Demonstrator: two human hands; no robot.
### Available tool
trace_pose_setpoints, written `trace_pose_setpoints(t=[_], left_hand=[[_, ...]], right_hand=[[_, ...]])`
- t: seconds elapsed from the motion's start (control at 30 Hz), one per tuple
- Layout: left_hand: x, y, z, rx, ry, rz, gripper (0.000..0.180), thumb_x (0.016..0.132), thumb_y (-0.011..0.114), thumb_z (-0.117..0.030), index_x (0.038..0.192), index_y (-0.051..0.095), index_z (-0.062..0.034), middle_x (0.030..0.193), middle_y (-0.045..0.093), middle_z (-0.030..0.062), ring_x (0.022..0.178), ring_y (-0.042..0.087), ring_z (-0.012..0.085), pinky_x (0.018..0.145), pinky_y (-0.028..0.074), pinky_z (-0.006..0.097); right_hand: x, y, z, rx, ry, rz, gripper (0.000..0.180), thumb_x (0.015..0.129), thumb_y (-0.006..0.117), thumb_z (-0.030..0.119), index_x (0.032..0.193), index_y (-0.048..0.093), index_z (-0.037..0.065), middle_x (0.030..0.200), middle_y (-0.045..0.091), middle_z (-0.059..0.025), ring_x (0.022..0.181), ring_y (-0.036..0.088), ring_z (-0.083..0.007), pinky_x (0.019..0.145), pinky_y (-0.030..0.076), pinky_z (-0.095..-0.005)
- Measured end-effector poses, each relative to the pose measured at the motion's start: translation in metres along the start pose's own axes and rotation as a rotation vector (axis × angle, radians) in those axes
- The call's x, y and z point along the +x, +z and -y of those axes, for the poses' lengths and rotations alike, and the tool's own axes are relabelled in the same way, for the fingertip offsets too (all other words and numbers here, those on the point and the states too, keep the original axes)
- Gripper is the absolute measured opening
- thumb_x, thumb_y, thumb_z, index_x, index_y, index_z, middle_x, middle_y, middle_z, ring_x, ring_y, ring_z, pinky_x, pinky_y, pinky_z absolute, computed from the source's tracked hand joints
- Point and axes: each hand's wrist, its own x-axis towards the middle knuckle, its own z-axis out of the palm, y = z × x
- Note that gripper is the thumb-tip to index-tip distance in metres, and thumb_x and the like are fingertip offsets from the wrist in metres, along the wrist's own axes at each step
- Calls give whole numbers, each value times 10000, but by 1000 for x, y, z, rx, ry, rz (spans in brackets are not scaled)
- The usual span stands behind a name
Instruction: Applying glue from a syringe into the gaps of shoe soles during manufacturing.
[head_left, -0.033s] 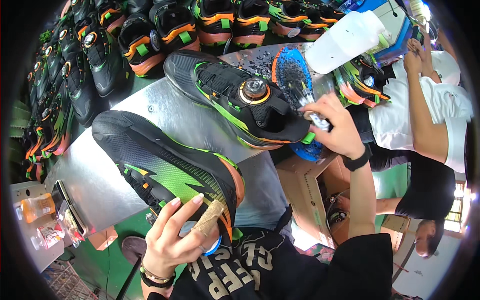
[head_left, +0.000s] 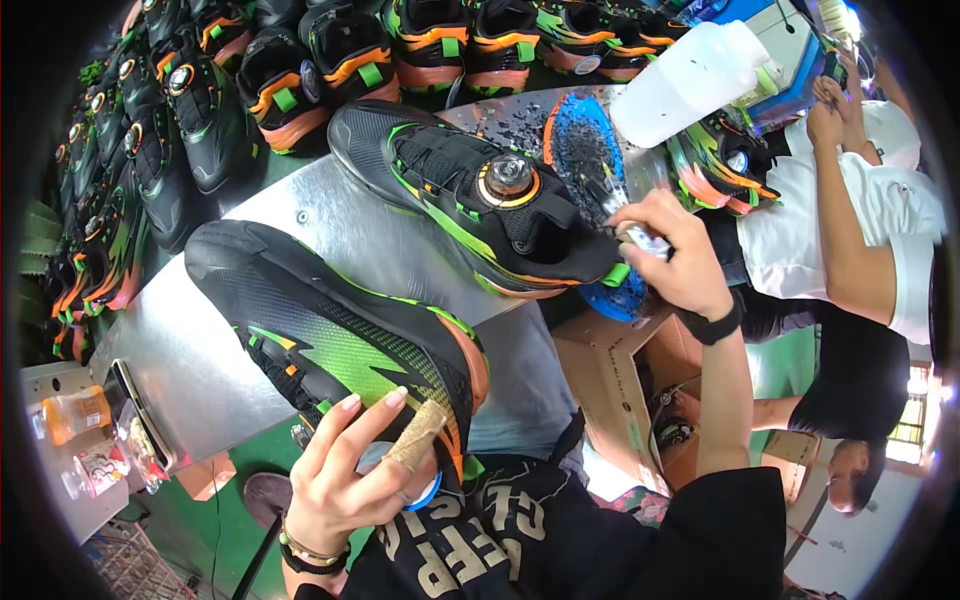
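Observation:
My left hand [head_left: 365, 455], with tan tape round one finger, grips the heel end of a black sneaker [head_left: 350, 330] with green and orange trim, tilted on its side. A blue ring shows by that palm. My right hand [head_left: 675, 255] is closed on a slim tool with a silvery wrapped handle [head_left: 645, 240]; its kind is unclear. The tool's end points at a blue, insole-shaped piece [head_left: 598, 130] strewn with black crumbs. Between my hands a second black sneaker [head_left: 480, 205] with a round dial stands upright, its heel close to my right hand.
Many similar sneakers [head_left: 345, 50] crowd the back and left of the metal table [head_left: 190, 340]. A white plastic bottle [head_left: 690, 85] lies at the back right, near another sneaker [head_left: 715, 165]. Cardboard boxes [head_left: 610, 385] stand below the table. Other people [head_left: 850, 220] are at the right.
My right hand has shifted slightly to the right with the tool. My left hand and the sneaker in it have stayed put.

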Motion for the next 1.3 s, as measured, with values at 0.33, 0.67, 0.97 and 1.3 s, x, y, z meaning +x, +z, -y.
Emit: trace_pose_setpoints(t=[0.33, 0.67, 0.97, 1.3], left_hand=[[-19, -1, -26, 116, 108, 152, 238, 858, 534, -226, 1066, 649, -237, 1187, 555, -144, 1111, 554, 46, 977, 403, 283], [-27, 11, -24, 77, 81, 132, 129, 848, 543, -234, 960, 589, -279, 1162, 617, -100, 1044, 532, 12, 962, 402, 255], [-37, 22, -25, 127, 108, 7, 162, 896, 475, -238, 1016, 583, -234, 1140, 612, -116, 1073, 526, -9, 1021, 379, 255], [-41, 26, -25, 176, 138, -35, 243, 892, 459, -217, 1113, 560, -210, 1153, 613, -90, 1086, 504, 24, 1007, 392, 235]], right_hand=[[-52, 6, 12, 759, 512, -86, 316, 900, 501, 276, 1124, 485, 54, 672, 429, 20, 520, 357, -20, 434, 243, -163], [-64, 40, 111, 1499, -250, -144, 635, 764, 645, 629, 1047, 422, 106, 675, 435, -35, 585, 391, -136, 496, 326, -248], [-33, 90, 117, 1374, 26, 92, 898, 796, 282, 809, 849, 626, -19, 788, 612, -238, 644, 581, -270, 593, 467, -328], [-12, 98, 124, 1429, -41, 95, 647, 880, 407, 670, 786, 547, 45, 474, 364, -11, 392, 247, -105, 391, 207, -279]])
